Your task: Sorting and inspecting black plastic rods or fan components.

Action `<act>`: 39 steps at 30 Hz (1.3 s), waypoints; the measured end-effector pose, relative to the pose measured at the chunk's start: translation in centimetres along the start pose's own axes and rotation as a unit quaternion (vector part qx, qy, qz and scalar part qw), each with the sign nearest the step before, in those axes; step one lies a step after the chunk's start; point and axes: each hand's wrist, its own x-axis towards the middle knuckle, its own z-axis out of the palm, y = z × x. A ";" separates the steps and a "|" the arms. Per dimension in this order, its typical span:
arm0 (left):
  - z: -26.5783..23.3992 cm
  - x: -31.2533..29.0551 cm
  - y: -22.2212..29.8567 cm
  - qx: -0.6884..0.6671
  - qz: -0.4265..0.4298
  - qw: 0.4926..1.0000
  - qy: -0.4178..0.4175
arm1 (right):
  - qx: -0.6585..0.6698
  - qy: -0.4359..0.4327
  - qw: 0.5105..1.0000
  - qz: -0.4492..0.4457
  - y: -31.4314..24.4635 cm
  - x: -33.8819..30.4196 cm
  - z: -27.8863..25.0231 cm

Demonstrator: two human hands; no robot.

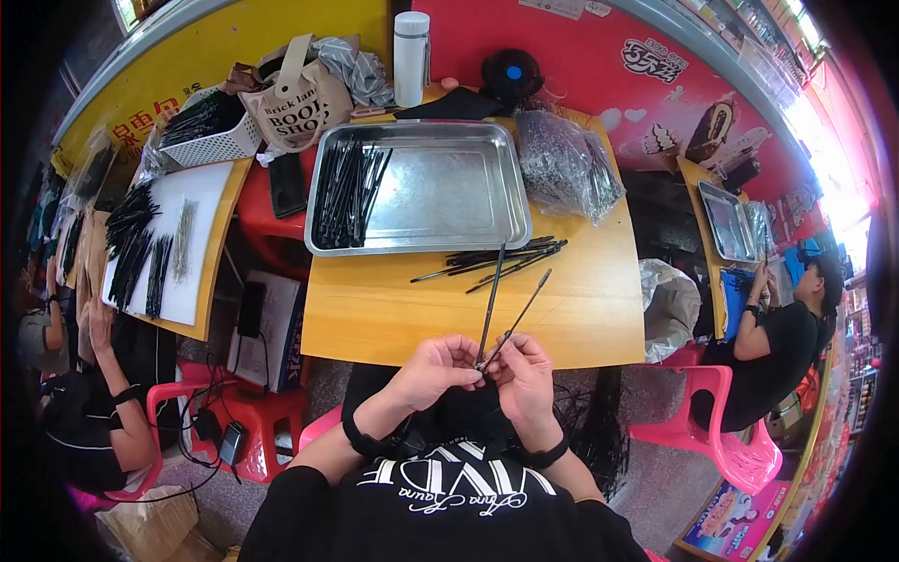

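My left hand point(438, 373) is closed, thumb and fingers pinching the lower end of a long thin black stick point(491, 304) that points away from me. In my right hand point(523, 379) the fingers close round the lower end of a second thin black stick point(531, 302), which slants up to the right. Both fingertips meet where the two sticks come together; the exact join is too small to make out. Just beyond, a loose bundle of black sticks point(510, 257) lies on the wooden table point(375, 314). More black sticks point(351, 192) fill the left part of a metal tray point(440, 242).
A clear plastic bag of thin pieces point(571, 164) sits right of the tray. Behind it stand a white bottle point(410, 61) and a black fan point(511, 75). People work at side tables left and right. A pale sack point(669, 309) stands beside the table's right edge.
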 end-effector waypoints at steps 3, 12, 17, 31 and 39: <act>0.3 -0.1 0.1 -0.007 0.003 1.000 0.008 | -0.001 0.024 1.000 0.019 -0.1 -0.2 0.1; 0.5 -0.3 0.3 -0.016 0.023 0.999 0.024 | -0.012 0.020 0.999 0.024 0.1 -0.2 -0.1; 0.6 -0.3 0.3 -0.011 0.032 0.999 0.028 | -0.004 0.021 1.000 0.021 0.5 -0.1 -0.2; 0.5 -0.4 0.5 -0.003 0.036 0.999 0.026 | 0.038 0.028 0.998 0.046 0.9 0.1 -0.4; -0.2 -0.4 0.2 -0.002 0.031 0.999 0.029 | -0.016 0.055 0.998 -0.006 0.5 0.0 0.0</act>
